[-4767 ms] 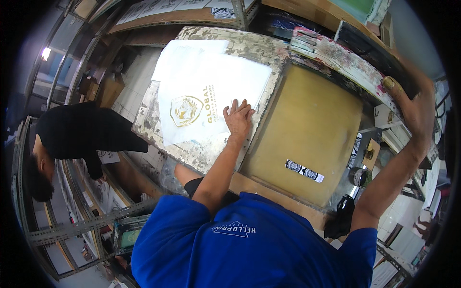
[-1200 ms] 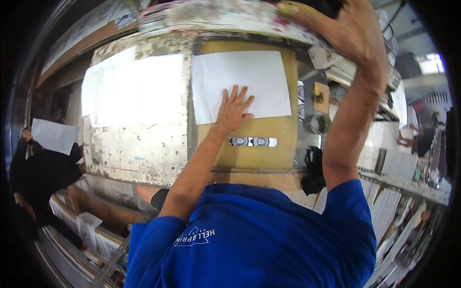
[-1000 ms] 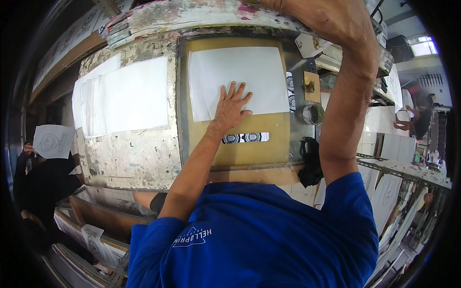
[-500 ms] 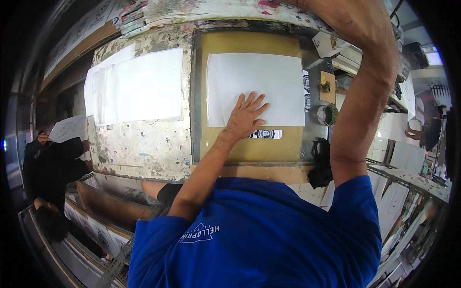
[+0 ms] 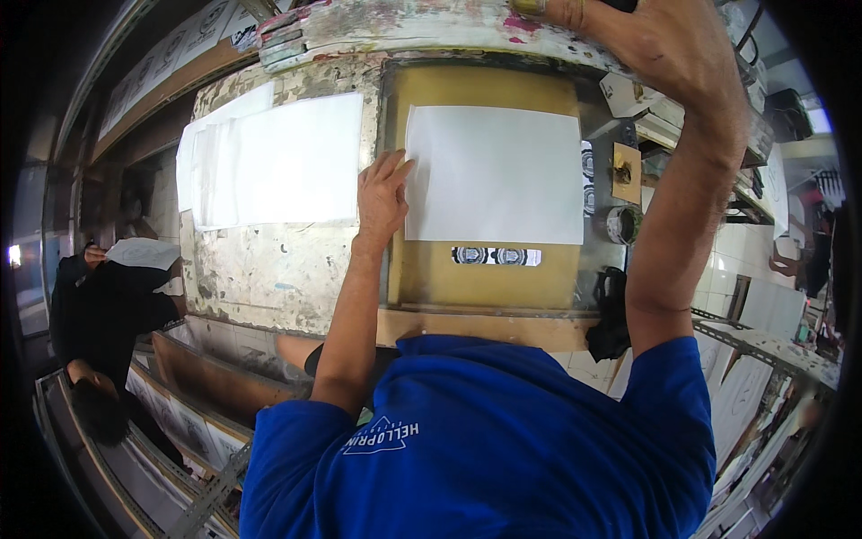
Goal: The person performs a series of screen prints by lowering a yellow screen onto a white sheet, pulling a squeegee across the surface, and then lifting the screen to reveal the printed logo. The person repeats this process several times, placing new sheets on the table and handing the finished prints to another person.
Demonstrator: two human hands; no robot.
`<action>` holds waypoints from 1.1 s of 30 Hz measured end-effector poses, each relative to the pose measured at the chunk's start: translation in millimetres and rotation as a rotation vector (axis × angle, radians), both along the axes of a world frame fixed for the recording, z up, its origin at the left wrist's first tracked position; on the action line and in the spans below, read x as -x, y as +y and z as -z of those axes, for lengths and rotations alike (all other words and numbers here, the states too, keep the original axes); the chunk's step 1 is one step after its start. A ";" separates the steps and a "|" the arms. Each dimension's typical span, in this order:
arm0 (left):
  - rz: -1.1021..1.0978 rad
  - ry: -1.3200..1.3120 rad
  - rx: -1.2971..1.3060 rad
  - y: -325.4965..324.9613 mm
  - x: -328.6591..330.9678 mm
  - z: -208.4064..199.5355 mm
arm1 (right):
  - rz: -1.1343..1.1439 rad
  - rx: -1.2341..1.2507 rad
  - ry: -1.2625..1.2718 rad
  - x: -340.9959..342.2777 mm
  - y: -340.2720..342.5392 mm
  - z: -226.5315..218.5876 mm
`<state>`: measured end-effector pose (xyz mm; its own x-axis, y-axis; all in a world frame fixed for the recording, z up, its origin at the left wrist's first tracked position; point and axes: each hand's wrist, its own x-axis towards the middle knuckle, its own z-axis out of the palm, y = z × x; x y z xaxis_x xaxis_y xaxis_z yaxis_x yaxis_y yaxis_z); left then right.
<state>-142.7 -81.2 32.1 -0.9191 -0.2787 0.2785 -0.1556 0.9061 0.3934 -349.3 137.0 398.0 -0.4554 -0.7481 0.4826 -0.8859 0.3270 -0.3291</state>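
On the stained counter [image 5: 269,269], seen from the head camera, a white sheet [image 5: 494,175] lies on a mustard-brown board [image 5: 485,269]. Left hand [image 5: 382,193] rests flat, fingers spread, touching the sheet's left edge. Right hand [image 5: 669,45] is raised at the top; whether its grip is closed I cannot tell. More white paper [image 5: 278,162] lies left.

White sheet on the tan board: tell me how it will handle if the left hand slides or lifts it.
The white sheet lies fully flat and looks very thin, so it is probably light and would likely droop when lifted by one edge. The tan board looks smooth, so the sheet may slip easily under the left hand at its left edge. It could probably crease if pinched.
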 end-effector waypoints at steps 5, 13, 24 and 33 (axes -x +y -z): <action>0.087 -0.140 -0.133 -9.8 -1.8 -8.8 | -0.082 0.094 0.145 -30.4 0.5 -3.9; 0.119 -0.058 -0.082 6.2 -21.5 38.2 | -0.037 0.009 -0.032 -5.9 -0.1 -0.6; 0.057 -0.023 0.030 21.9 -14.1 5.9 | 0.017 -0.012 0.150 -37.1 -0.1 -6.1; 0.361 -0.180 -0.010 91.3 38.6 21.2 | 0.013 0.012 0.083 0.0 -0.2 2.9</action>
<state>-181.3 10.1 11.0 -0.9923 0.0694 0.1030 0.1051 0.9113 0.3982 -349.3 136.8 395.1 -0.4229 -0.7362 0.5283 -0.9061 0.3350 -0.2585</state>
